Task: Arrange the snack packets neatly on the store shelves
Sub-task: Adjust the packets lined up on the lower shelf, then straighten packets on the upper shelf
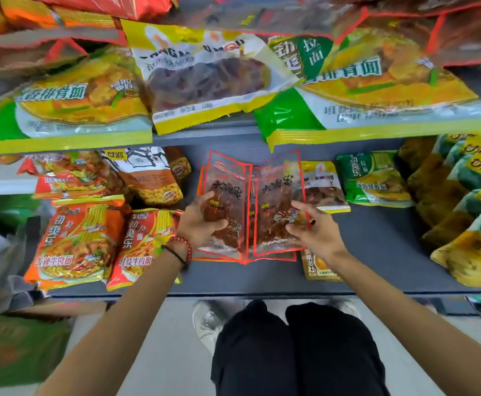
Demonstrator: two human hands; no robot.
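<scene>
Head view: left hand (202,221) and right hand (309,231) each clamp one clear red-edged packet, left packet (225,192), right packet (279,195), side by side over the grey shelf (376,238), probably squaring edges; orange noodle packs (76,238) lie left.

- A dark grey shelf board (376,238) spans the middle of the view, its front edge running straight across.
- A second grey shelf (233,130) sits above it, seen from below its front lip.
- The floor (176,352) under the shelves is pale grey and smooth.
- At far left a pale horizontal rail (2,184) shows beside the shelving; what it belongs to cannot be told.
- Light is bright and even, with soft shadows beneath the upper shelf.
</scene>
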